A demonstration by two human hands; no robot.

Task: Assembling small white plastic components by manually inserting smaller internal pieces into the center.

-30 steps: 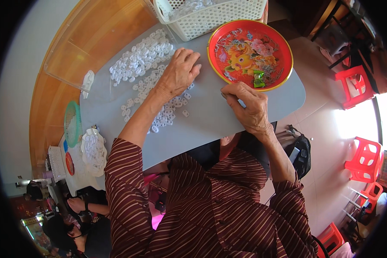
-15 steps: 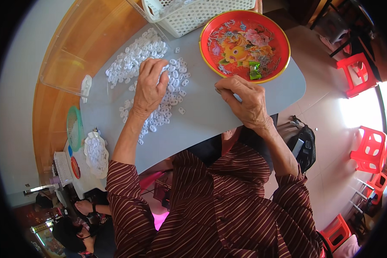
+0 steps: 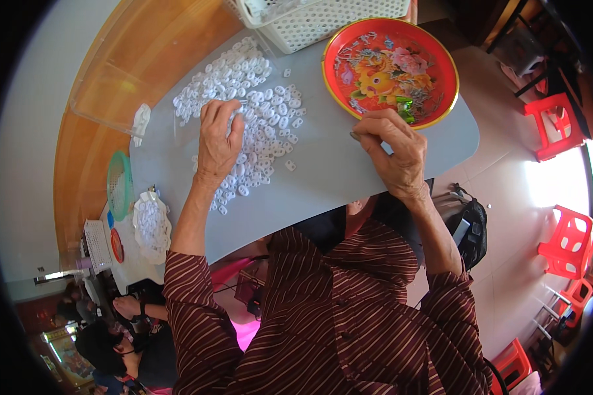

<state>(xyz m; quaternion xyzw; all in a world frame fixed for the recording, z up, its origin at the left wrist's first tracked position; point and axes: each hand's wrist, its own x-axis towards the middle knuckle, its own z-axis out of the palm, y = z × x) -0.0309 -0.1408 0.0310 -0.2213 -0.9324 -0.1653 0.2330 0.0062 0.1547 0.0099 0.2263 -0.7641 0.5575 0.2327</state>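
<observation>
I'd steady the right hand (image 3: 399, 155), fingers curled, any hold unclear from here, and work the left hand (image 3: 219, 143), loosely bent, its grasp also unclear, lightly among the white pieces (image 3: 271, 121) scattered beside it, left of the red tray (image 3: 447, 79).

L hand (image 3: 219, 148) hides some white pcs (image 3: 270, 118), R hand (image 3: 398, 155) pinch too small to tell, white basket (image 3: 339, 26) cut off at top edge!

Past the desk's (image 3: 323, 174) left edge is a green mesh basket (image 3: 111, 191); on the floor (image 3: 507, 181) beyond the right corner, a black bag (image 3: 469, 234) and red stools (image 3: 551, 253).
</observation>
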